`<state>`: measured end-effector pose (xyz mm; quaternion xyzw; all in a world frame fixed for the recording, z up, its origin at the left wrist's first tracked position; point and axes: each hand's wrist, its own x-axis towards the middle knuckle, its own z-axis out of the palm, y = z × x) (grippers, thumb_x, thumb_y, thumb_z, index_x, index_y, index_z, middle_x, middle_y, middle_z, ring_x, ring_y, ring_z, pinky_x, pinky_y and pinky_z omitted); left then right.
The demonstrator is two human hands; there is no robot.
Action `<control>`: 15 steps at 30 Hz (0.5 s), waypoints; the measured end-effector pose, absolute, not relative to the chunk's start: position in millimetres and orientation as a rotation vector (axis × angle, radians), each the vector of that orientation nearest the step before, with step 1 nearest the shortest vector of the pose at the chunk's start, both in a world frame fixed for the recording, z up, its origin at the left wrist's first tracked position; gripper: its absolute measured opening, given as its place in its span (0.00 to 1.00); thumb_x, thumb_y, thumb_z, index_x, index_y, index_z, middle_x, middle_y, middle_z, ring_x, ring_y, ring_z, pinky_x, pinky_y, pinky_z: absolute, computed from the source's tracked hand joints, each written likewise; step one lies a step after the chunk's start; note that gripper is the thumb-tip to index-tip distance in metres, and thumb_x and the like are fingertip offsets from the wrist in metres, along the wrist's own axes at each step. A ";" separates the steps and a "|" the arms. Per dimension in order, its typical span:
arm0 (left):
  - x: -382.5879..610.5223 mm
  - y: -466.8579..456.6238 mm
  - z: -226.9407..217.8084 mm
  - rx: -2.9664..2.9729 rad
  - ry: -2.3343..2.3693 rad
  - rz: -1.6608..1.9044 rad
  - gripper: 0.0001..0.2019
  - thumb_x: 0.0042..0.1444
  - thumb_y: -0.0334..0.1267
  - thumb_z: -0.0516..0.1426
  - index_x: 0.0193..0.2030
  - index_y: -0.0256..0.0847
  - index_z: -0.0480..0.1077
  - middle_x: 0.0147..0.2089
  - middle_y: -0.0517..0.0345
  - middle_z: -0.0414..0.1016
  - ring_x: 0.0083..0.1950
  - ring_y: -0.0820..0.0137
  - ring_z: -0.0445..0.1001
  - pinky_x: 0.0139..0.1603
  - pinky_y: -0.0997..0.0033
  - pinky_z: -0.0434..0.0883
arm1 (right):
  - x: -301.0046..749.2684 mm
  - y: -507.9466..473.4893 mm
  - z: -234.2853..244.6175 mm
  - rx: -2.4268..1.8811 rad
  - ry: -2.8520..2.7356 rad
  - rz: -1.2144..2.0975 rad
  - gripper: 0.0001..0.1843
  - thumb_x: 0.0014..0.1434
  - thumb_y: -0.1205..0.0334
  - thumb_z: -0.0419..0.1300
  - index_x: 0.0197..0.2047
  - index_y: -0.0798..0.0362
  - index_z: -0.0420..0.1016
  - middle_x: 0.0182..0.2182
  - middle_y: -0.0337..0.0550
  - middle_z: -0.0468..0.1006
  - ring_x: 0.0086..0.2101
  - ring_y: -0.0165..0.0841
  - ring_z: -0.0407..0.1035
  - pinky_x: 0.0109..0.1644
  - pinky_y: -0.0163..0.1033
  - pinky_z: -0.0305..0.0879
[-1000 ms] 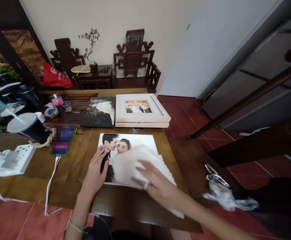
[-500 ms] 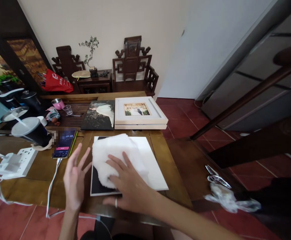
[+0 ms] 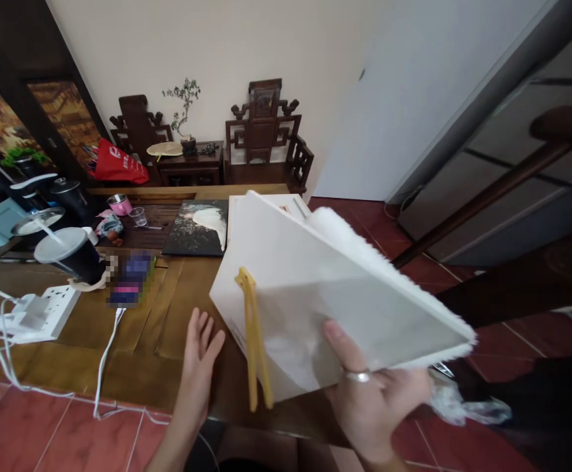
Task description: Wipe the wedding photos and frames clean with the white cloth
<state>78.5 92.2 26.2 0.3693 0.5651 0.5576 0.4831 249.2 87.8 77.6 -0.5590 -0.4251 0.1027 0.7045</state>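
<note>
My right hand point(image 3: 371, 393) grips a white photo panel point(image 3: 315, 288) by its lower edge and holds it lifted off the wooden table point(image 3: 133, 341), tilted with its white back toward me. A yellow wooden stand strip point(image 3: 255, 341) runs down that back. A white fluffy cloth point(image 3: 388, 269) lies pressed along the panel's far upper edge. My left hand point(image 3: 198, 354) hovers open over the table just left of the panel, fingers stretched, touching nothing.
A dark photo print point(image 3: 198, 227) and a framed photo point(image 3: 293, 204) lie farther back on the table. A phone point(image 3: 129, 280), a lidded cup point(image 3: 67, 252), and a power strip point(image 3: 40, 305) with cables sit at left. Scissors and crumpled plastic point(image 3: 462, 403) rest at right. Carved chairs stand by the wall.
The panel lay flat on the table under the cloth; my right hand has now lifted and flipped it, back toward me. My left hand came off it and stays open.
</note>
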 end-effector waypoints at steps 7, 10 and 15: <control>100.6 92.4 19.9 0.520 1.247 1.330 0.27 0.50 0.58 0.60 0.48 0.39 0.70 0.51 0.45 0.76 0.51 0.58 0.76 0.48 0.62 0.73 | 245.1 96.0 67.9 -1.090 -0.561 0.514 0.22 0.57 0.62 0.64 0.55 0.55 0.70 0.46 0.48 0.78 0.45 0.40 0.74 0.49 0.46 0.74; 90.3 101.9 18.6 0.587 1.531 1.371 0.24 0.54 0.58 0.56 0.46 0.39 0.71 0.49 0.47 0.77 0.51 0.60 0.75 0.50 0.64 0.71 | 270.8 98.5 54.0 -1.076 -0.489 0.510 0.18 0.59 0.59 0.61 0.53 0.53 0.72 0.48 0.46 0.78 0.48 0.40 0.73 0.55 0.49 0.70; 55.9 120.5 20.4 0.905 1.673 1.286 0.22 0.54 0.58 0.54 0.39 0.39 0.72 0.39 0.52 0.78 0.43 0.61 0.75 0.44 0.67 0.70 | 335.0 98.3 36.4 -1.166 -0.568 0.123 0.31 0.51 0.57 0.69 0.57 0.39 0.64 0.63 0.39 0.63 0.61 0.46 0.57 0.64 0.51 0.61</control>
